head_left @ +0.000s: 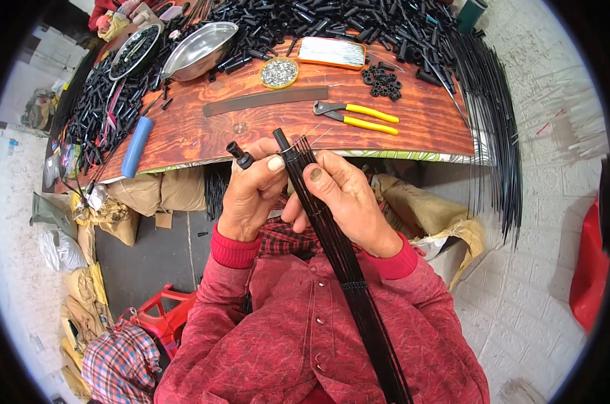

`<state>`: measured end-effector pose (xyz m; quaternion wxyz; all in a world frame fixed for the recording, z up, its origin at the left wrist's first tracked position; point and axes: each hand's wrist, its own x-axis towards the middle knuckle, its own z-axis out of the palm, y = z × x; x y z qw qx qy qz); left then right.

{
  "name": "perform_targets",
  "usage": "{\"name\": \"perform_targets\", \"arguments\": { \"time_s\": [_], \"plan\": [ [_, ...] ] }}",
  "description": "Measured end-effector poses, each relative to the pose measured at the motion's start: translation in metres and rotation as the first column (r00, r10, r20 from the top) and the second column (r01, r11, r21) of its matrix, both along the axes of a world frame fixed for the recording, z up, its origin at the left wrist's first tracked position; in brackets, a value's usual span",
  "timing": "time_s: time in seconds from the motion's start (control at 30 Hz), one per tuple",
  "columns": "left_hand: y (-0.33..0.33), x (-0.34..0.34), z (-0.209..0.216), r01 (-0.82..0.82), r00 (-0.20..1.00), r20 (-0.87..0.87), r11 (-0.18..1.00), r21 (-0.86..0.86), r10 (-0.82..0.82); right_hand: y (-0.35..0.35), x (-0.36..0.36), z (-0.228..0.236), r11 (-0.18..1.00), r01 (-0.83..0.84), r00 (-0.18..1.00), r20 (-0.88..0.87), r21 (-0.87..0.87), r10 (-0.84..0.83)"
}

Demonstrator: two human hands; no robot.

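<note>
A black umbrella frame, a bundle of thin ribs along a shaft, runs aslant from my chest up toward the table edge. Its shaft tip stands out at the top, where a thin wire loops by the rib ends. My right hand is closed round the ribs just below that end, thumb on top. At the other side my left hand pinches at the rib ends with thumb and fingers. A short black plastic tube fitting with a collar juts from the same left hand.
On the wooden table lie yellow-handled pincers, a flat metal strip, a dish of small metal parts, an orange-rimmed tray, a blue roll and heaped black tubes. Rib bundles overhang the right edge.
</note>
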<state>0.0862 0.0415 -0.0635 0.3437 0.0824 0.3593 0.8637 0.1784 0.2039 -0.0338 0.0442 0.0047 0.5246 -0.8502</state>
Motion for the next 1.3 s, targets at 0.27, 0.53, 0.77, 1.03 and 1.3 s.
{"name": "perform_targets", "arguments": {
  "time_s": [0.27,0.53,0.77,1.03,1.3],
  "plan": [
    [0.002,-0.002,0.010,-0.012,0.998,-0.064,0.997,-0.078,0.007,-0.001,-0.002,0.001,1.000,0.012,1.000,-0.010,0.023,-0.012],
    [0.001,-0.003,0.015,-0.052,0.989,-0.144,0.980,-0.194,0.024,0.003,-0.007,0.003,0.998,-0.056,0.998,-0.030,-0.011,0.056],
    [0.002,-0.001,0.016,0.008,0.994,-0.100,0.975,-0.221,-0.031,0.002,-0.007,0.005,0.999,-0.033,0.999,-0.008,0.020,0.033],
    [-0.003,-0.014,0.016,-0.030,0.987,-0.158,0.985,-0.169,0.003,0.003,-0.004,-0.003,0.998,0.063,0.998,0.026,-0.002,-0.063],
    [-0.027,-0.040,0.030,0.027,0.960,-0.276,0.995,-0.101,-0.055,0.002,-0.007,-0.004,0.997,0.075,0.997,0.036,-0.004,-0.075]
  ]
}}
